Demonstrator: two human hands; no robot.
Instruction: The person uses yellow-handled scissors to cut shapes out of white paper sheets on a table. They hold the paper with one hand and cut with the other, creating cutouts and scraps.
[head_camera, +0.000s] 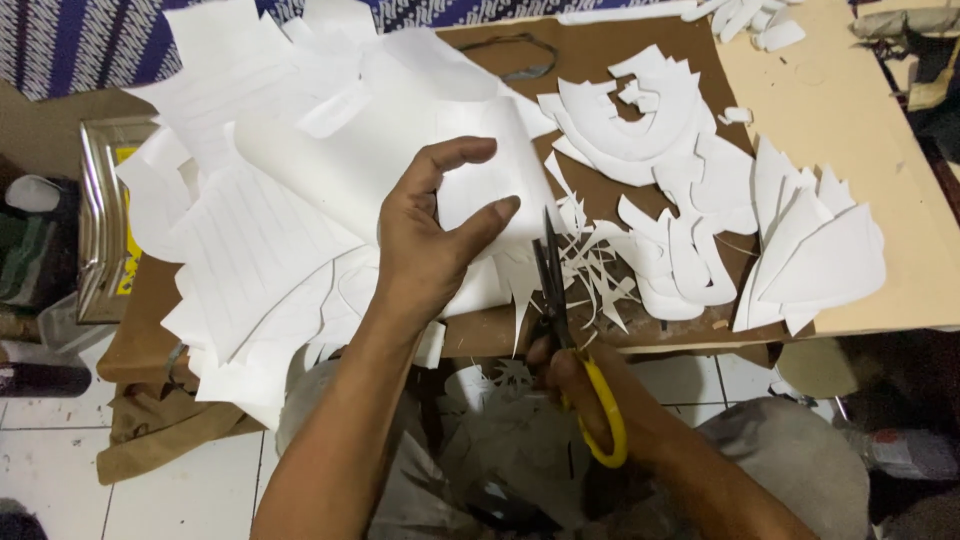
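Yellow-handled scissors (565, 330), blades pointing away, upright.

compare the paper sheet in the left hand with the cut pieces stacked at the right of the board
The held sheet is large, curved and lifted, pinched by the left hand; the stacked pieces are smaller and lie flat. The sheet meets the scissors in the right hand; the pieces lie untouched. The pieces are pointed wedges; the sheet has a broad, rounded outline. Both are plain white paper.

Curved white offcuts (640, 120) lie on the brown surface (600, 50); a metal tin (100, 220) sits left, above a white tiled floor (180, 490).
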